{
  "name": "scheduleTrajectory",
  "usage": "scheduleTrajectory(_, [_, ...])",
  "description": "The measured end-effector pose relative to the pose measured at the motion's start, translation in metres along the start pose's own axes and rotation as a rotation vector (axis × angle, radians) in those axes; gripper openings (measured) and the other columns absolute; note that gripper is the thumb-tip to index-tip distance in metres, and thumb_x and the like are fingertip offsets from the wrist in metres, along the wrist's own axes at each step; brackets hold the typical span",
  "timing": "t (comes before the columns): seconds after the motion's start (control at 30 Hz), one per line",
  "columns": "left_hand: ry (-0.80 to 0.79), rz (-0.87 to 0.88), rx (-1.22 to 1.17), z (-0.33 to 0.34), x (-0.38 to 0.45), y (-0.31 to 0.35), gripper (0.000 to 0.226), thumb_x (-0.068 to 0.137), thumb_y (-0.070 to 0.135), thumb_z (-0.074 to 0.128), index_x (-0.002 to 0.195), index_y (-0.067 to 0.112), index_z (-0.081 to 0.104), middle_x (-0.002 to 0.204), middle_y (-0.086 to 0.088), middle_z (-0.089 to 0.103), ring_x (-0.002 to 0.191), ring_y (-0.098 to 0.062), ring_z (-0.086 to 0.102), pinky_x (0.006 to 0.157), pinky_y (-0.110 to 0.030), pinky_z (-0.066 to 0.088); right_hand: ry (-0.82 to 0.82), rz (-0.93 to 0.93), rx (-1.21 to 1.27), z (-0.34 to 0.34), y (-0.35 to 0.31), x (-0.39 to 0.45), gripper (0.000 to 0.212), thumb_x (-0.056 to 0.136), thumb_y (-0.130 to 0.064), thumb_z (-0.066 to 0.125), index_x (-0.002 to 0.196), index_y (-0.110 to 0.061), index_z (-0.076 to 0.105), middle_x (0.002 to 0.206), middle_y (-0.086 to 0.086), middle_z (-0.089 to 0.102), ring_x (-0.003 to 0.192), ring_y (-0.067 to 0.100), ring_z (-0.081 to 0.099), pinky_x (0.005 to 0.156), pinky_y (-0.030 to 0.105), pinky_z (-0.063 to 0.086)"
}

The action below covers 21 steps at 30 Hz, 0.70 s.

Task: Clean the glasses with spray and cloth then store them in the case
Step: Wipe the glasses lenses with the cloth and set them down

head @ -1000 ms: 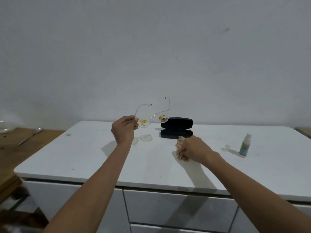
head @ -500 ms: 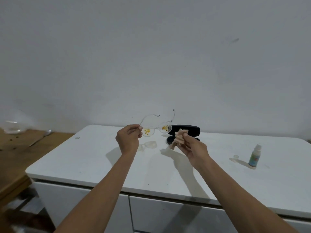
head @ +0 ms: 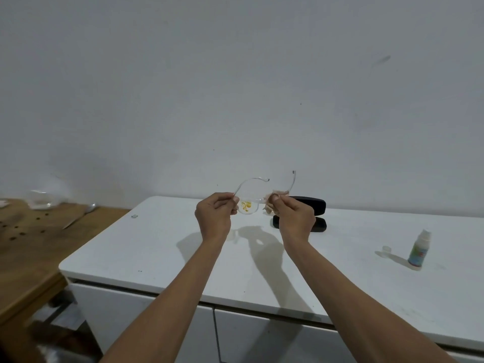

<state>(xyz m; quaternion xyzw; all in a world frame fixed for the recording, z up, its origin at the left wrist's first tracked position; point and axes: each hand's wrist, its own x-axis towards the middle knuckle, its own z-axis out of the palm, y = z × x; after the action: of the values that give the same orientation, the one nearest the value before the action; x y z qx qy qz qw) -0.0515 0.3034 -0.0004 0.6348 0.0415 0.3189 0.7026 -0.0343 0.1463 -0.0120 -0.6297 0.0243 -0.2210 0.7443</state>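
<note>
Yellow smears remain on the lens beside your left hand (head: 213, 218), which pinches the glasses (head: 247, 206); your right hand (head: 294, 218) presses the cloth (head: 272, 199) on the other lens. Wiping underway; case (head: 313, 213) unused.

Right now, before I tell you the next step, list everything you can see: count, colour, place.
glasses: one pair, clear frame, yellow smears on the visible lens, held up above the counter
cloth: one, pale pink, pressed to the other lens
case: one, black, open, at the back of the counter behind the right hand
spray bottle: one, white with a coloured label, upright on the counter at the right
cap: one, clear, on the counter just left of the bottle
counter: one, white, with drawers below
wooden table: one, brown, at the left, with blurred clear items on it
left hand: holds the glasses by the frame
right hand: holds the cloth
</note>
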Motion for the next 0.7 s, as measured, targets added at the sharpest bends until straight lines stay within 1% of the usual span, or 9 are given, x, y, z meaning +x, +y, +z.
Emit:
scheduleTrajectory(0.07, [0.010, 0.017, 0.021, -0.001, 0.003, 0.003, 0.013, 0.082, -0.004, 0.078, 0.081, 0.009, 0.075, 0.064, -0.008, 0.073, 0.057, -0.019, 0.067, 0.065, -0.032, 0.061, -0.010, -0.038, -0.039, 0.004, -0.001, -0.003, 0.005, 0.088, -0.017, 0.081, 0.089, -0.018, 0.086, 0.075, -0.001, 0.080, 0.065, 0.009, 0.068, 0.068, 0.022, 0.053])
scheduleTrajectory(0.13, [0.019, 0.040, 0.052, -0.002, 0.006, 0.004, 0.015, 0.081, -0.003, 0.078, 0.080, 0.012, 0.076, 0.065, -0.010, 0.073, 0.056, -0.018, 0.067, 0.062, -0.029, 0.060, -0.047, -0.042, -0.026, 0.006, 0.001, -0.005, 0.005, 0.087, -0.014, 0.081, 0.090, -0.012, 0.085, 0.077, 0.004, 0.080, 0.058, 0.013, 0.066, 0.057, 0.021, 0.050])
scheduleTrajectory(0.2, [0.025, 0.054, 0.085, -0.004, 0.009, 0.004, 0.014, 0.082, -0.002, 0.078, 0.081, 0.012, 0.076, 0.067, -0.011, 0.073, 0.055, -0.018, 0.067, 0.061, -0.028, 0.059, -0.090, -0.068, -0.056, 0.003, 0.005, -0.006, 0.005, 0.088, -0.013, 0.080, 0.088, -0.011, 0.085, 0.077, 0.005, 0.080, 0.055, 0.014, 0.067, 0.055, 0.019, 0.049])
scheduleTrajectory(0.27, [0.033, 0.051, 0.110, -0.008, 0.012, 0.002, 0.011, 0.082, -0.001, 0.078, 0.083, 0.009, 0.076, 0.068, -0.012, 0.074, 0.054, -0.017, 0.067, 0.062, -0.032, 0.059, -0.154, -0.101, -0.100, -0.002, 0.005, -0.007, 0.006, 0.089, -0.012, 0.079, 0.086, -0.009, 0.084, 0.075, 0.005, 0.080, 0.057, 0.013, 0.069, 0.058, 0.019, 0.051])
scheduleTrajectory(0.37, [0.022, 0.040, 0.135, -0.014, 0.014, 0.000, 0.007, 0.083, -0.001, 0.077, 0.087, 0.004, 0.077, 0.066, -0.012, 0.073, 0.049, -0.014, 0.064, 0.063, -0.034, 0.059, -0.217, -0.114, -0.093, -0.010, -0.001, -0.010, 0.010, 0.088, -0.004, 0.075, 0.081, -0.006, 0.082, 0.072, 0.010, 0.079, 0.059, 0.024, 0.072, 0.056, 0.020, 0.052])
scheduleTrajectory(0.43, [-0.003, 0.051, 0.148, -0.015, 0.012, 0.001, 0.005, 0.083, -0.001, 0.077, 0.086, 0.004, 0.077, 0.066, -0.012, 0.073, 0.051, -0.015, 0.065, 0.062, -0.034, 0.058, -0.170, -0.095, -0.063, -0.011, -0.002, -0.009, 0.012, 0.087, -0.002, 0.074, 0.076, -0.006, 0.079, 0.072, 0.011, 0.078, 0.062, 0.031, 0.075, 0.056, 0.027, 0.056])
scheduleTrajectory(0.53, [-0.028, 0.092, 0.166, -0.012, 0.006, 0.004, 0.005, 0.083, 0.000, 0.077, 0.083, 0.004, 0.076, 0.066, -0.014, 0.073, 0.054, -0.016, 0.067, 0.063, -0.035, 0.058, -0.017, -0.059, -0.015, -0.006, 0.000, -0.006, 0.013, 0.085, -0.011, 0.075, 0.072, -0.014, 0.076, 0.075, 0.007, 0.077, 0.073, 0.032, 0.078, 0.068, 0.042, 0.064])
scheduleTrajectory(0.63, [-0.027, 0.138, 0.168, -0.006, 0.003, 0.008, 0.008, 0.083, 0.002, 0.077, 0.080, 0.008, 0.074, 0.066, -0.012, 0.073, 0.054, -0.014, 0.067, 0.065, -0.035, 0.059, 0.137, -0.023, 0.054, 0.005, -0.003, -0.001, 0.010, 0.086, -0.014, 0.077, 0.076, -0.011, 0.075, 0.084, 0.005, 0.079, 0.086, 0.019, 0.076, 0.078, 0.033, 0.059])
scheduleTrajectory(0.7, [-0.024, 0.161, 0.144, -0.002, 0.000, 0.012, 0.010, 0.083, 0.001, 0.077, 0.078, 0.009, 0.072, 0.065, -0.010, 0.073, 0.054, -0.013, 0.067, 0.064, -0.032, 0.059, 0.206, 0.035, 0.156, 0.013, -0.009, 0.003, 0.014, 0.085, -0.015, 0.080, 0.074, -0.013, 0.073, 0.082, 0.002, 0.078, 0.086, 0.018, 0.076, 0.081, 0.031, 0.059])
